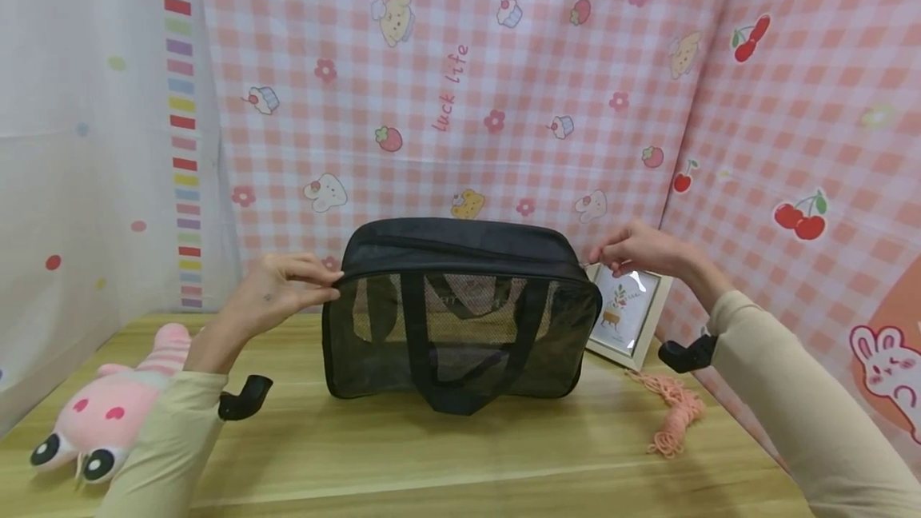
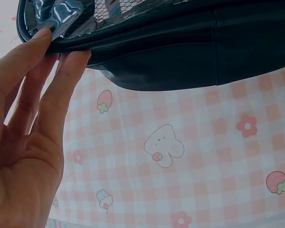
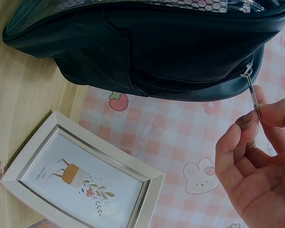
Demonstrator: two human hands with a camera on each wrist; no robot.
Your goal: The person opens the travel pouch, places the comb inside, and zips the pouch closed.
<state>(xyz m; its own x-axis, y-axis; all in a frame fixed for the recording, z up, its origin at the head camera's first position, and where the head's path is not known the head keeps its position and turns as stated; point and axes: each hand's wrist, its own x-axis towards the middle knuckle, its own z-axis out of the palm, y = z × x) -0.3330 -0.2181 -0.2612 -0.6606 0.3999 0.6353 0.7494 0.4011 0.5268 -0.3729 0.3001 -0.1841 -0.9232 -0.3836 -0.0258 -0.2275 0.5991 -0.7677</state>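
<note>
A black bag [image 1: 381, 374] with a see-through front, a mesh panel and two dark straps stands upright on the wooden table [image 1: 403, 454]. My left hand [image 1: 277, 286] pinches its upper left edge between thumb and fingers, as the left wrist view also shows. At the opposite top corner, my right hand [image 1: 643, 248] pinches a metal zipper pull [image 3: 253, 95] between thumb and curled fingers. The slider sits near one end of the zipper [image 3: 180, 89], whose toothed edge runs along a dark gap in the bag's top.
Right of the bag leans a white picture frame [image 1: 650, 312] with a plant drawing. A bundle of pink cord [image 1: 676, 418] lies in front of it. On the left, a pink plush toy [image 1: 108, 414] rests beside my left forearm. Patterned cloth [image 1: 460, 174] hangs behind the table.
</note>
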